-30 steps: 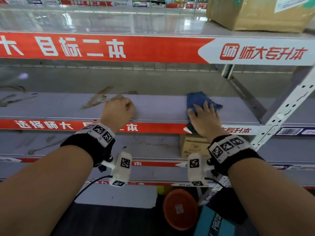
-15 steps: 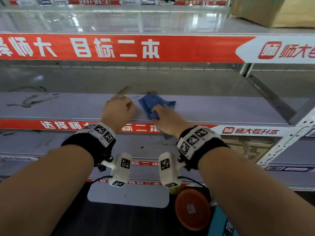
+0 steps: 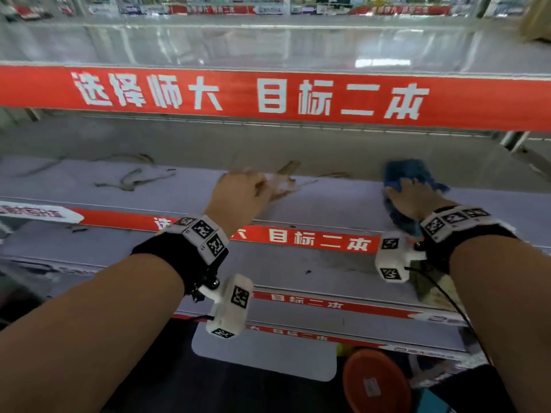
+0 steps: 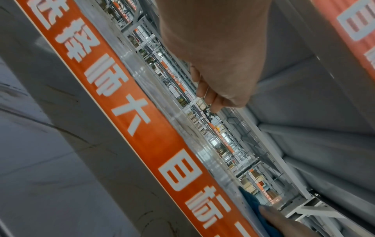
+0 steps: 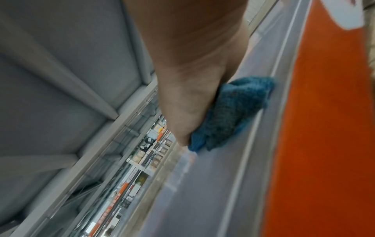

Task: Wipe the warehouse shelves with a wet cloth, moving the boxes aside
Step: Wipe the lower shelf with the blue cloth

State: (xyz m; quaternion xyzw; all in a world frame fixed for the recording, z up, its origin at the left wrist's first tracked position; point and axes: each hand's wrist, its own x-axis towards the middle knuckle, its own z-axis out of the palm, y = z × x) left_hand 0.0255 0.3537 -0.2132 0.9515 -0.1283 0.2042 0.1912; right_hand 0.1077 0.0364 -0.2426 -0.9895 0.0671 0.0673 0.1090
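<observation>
Nearest the camera, low in the head view, a round orange plastic lid (image 3: 376,380) lies below the shelving, beside a pale grey rectangular panel (image 3: 265,356). Above them both bare forearms reach forward, each wearing a black wrist strap with white marker-coded blocks. The left hand (image 3: 241,196) rests at the front of the grey metal middle shelf (image 3: 337,201), its fingers curled under into a loose fist with nothing seen in them; the left wrist view shows those fingers (image 4: 211,96) bent together against the palm. Just beyond its knuckles lie brownish smears on the shelf surface, blurred. Well apart to the right, the right hand (image 3: 413,199) lies palm-down on a crumpled blue terry cloth (image 3: 408,174), pressing it flat onto the same shelf near the front edge; its fingers lie fairly straight and close together on top. In the right wrist view the cloth (image 5: 233,110) bulges out from under the palm. A red banner with white Chinese characters (image 3: 253,96) runs along the edge of the shelf above, and further racks of stock stand blurred behind.
</observation>
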